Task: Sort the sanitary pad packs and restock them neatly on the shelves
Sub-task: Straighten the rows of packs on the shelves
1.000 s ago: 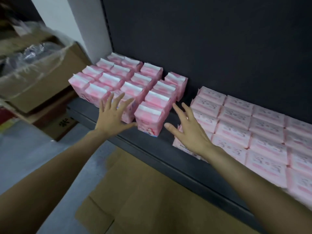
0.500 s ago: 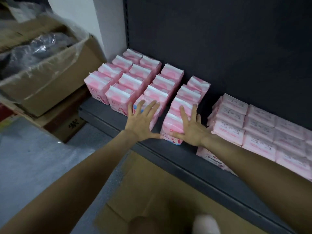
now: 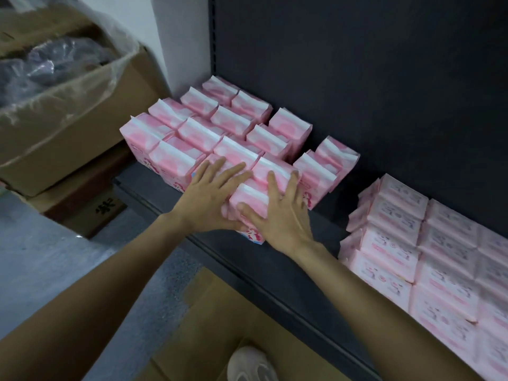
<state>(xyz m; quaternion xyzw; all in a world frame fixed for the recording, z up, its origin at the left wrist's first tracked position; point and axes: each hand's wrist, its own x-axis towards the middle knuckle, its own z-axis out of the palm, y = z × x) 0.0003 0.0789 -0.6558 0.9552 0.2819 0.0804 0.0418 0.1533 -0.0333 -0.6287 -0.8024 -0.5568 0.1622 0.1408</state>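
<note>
Since the earlier frames our hands have closed in from either side of the front pack and now lie flat against the block of upright pink packs (image 3: 209,138) at the left end of the dark shelf (image 3: 275,270). Our left hand (image 3: 209,199) rests with straight, spread fingers on the front of the row beside the protruding pack, and our right hand (image 3: 280,213) lies over the front pack (image 3: 248,200) itself, fingers extended along its top, thumb on its near face; neither hand grips anything. That front pack stands out toward us from the rest, directly under the right palm, its long axis running away from us toward the shelf's back panel (image 3: 357,78), so we judge the right hand better placed to push it straight back into line. A few packs on the block's right side also sit staggered. Well apart to the right lie the flat paler packs (image 3: 428,257), stacked in rows. Cardboard boxes (image 3: 68,119) stand to the left of the shelf.
</note>
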